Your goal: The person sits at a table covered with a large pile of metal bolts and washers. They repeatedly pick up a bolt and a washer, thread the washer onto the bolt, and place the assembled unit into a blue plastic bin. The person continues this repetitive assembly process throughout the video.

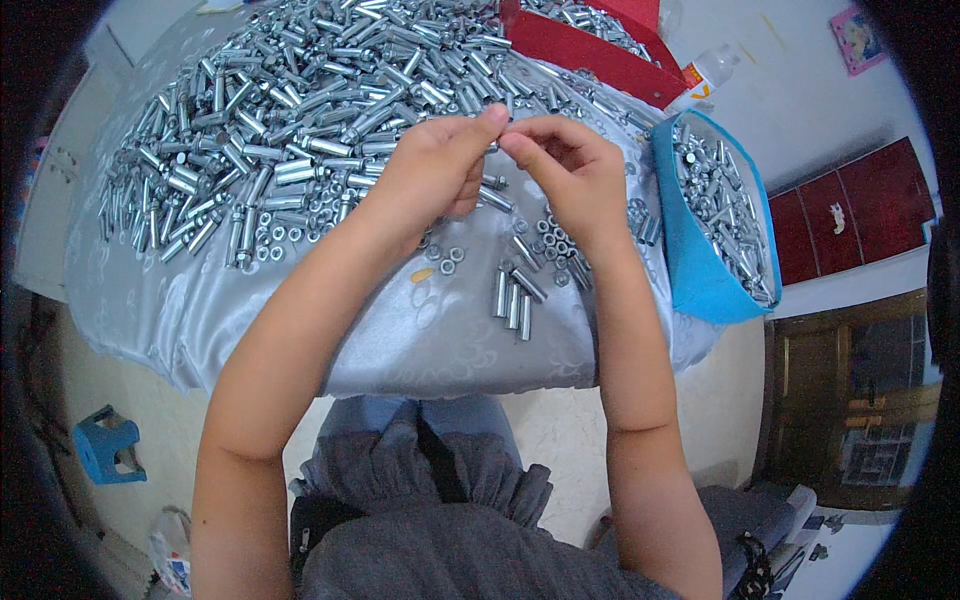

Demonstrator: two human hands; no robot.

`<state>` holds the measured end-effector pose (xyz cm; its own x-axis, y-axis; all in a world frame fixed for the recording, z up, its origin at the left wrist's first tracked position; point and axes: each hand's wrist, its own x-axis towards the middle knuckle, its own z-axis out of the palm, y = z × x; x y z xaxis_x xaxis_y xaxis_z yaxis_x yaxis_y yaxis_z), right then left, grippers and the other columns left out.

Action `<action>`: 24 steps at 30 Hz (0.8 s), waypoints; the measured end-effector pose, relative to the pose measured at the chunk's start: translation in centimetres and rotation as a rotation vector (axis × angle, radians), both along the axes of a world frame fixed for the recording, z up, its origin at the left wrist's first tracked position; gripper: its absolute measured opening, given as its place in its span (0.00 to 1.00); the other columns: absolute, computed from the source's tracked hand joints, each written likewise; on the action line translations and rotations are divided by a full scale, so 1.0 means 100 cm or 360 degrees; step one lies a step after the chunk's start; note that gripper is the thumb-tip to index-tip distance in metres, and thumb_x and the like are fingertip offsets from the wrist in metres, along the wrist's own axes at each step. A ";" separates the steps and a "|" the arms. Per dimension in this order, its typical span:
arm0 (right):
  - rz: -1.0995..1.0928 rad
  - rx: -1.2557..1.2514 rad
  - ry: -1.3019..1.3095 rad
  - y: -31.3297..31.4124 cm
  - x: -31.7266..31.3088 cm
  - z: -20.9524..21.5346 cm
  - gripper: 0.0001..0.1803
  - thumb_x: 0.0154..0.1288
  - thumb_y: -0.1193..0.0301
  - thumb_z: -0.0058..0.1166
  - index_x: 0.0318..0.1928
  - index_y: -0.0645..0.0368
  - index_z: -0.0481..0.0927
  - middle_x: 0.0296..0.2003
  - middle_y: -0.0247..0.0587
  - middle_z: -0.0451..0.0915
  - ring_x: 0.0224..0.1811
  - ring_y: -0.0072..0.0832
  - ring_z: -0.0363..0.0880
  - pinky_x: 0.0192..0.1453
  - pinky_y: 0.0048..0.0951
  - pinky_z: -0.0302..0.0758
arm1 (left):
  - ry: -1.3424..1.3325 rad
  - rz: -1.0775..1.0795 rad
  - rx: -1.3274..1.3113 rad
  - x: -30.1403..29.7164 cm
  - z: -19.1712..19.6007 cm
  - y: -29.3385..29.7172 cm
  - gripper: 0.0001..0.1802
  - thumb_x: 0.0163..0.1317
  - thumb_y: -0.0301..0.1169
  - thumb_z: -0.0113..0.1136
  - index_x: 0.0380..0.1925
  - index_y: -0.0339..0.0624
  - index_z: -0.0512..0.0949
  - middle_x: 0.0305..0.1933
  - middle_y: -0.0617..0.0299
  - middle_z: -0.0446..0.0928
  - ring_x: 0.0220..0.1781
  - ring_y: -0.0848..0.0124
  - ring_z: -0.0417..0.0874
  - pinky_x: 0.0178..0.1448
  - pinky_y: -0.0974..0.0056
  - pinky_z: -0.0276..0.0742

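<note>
Over the table my left hand (440,165) is closed, its thumb and forefinger pinched and its other fingers curled. The thumb and fingertips of my right hand (575,170) are pressed together and meet the left fingertips. Whatever lies between them is too small and covered to name. Beyond and to the left spreads a large heap of silver sleeve anchor bolts (330,90). Loose hex nuts (553,240) lie just below my right hand, and a few metal sleeves (515,300) are grouped nearer to me.
A blue fabric bin (690,240) full of metal parts stands at the right, with a red box (600,55) behind it. Next to them is a clear plastic bottle (708,75). A silvery cloth (420,345) covers the table. On the floor at left sits a blue stool (108,445).
</note>
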<state>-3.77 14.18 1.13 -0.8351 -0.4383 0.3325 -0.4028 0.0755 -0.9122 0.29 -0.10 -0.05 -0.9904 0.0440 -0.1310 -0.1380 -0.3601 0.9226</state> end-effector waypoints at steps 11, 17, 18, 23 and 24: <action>0.0057 0.0052 0.0299 0.006 -0.009 -0.004 0.10 0.51 0.72 0.60 0.35 0.60 0.80 0.29 0.34 0.77 0.29 0.18 0.72 0.34 0.18 0.68 | 0.0047 -0.0110 0.0081 0.003 0.004 0.001 0.19 0.58 0.47 0.53 0.22 0.42 0.69 0.11 0.74 0.55 0.11 0.84 0.52 0.16 0.75 0.48; 0.0221 0.0493 0.0067 0.027 -0.013 0.013 0.13 0.51 0.73 0.59 0.39 0.62 0.79 0.26 0.30 0.74 0.27 0.15 0.69 0.32 0.17 0.67 | 0.0014 0.0065 0.0048 0.002 0.003 0.000 0.14 0.58 0.42 0.53 0.26 0.43 0.69 0.10 0.75 0.54 0.10 0.83 0.51 0.15 0.75 0.45; 0.0138 0.0694 0.0143 0.033 -0.016 0.011 0.13 0.51 0.72 0.59 0.39 0.62 0.79 0.25 0.31 0.74 0.26 0.15 0.68 0.32 0.17 0.67 | 0.0008 0.0068 0.0052 0.001 0.002 -0.003 0.14 0.58 0.42 0.53 0.25 0.43 0.69 0.09 0.75 0.53 0.09 0.83 0.51 0.15 0.74 0.45; -0.0207 0.1283 0.0211 0.048 -0.028 0.002 0.13 0.46 0.72 0.59 0.35 0.62 0.80 0.21 0.36 0.75 0.24 0.19 0.68 0.30 0.21 0.66 | -0.0034 0.0068 0.0143 0.001 0.002 -0.007 0.14 0.58 0.41 0.53 0.25 0.42 0.69 0.09 0.75 0.53 0.09 0.83 0.50 0.15 0.74 0.44; -0.0231 0.1269 0.0195 0.048 -0.029 0.000 0.13 0.46 0.72 0.60 0.35 0.61 0.80 0.21 0.38 0.75 0.24 0.20 0.69 0.31 0.22 0.67 | -0.0039 0.0077 0.0144 0.001 0.001 -0.007 0.14 0.58 0.41 0.53 0.25 0.42 0.69 0.09 0.75 0.53 0.09 0.83 0.50 0.15 0.74 0.44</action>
<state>-6.66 19.01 1.08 -0.8798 -0.4716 0.0593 -0.4322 0.7419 -0.5126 0.36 -0.76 0.07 -0.9882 0.0089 -0.1527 -0.1404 -0.4486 0.8827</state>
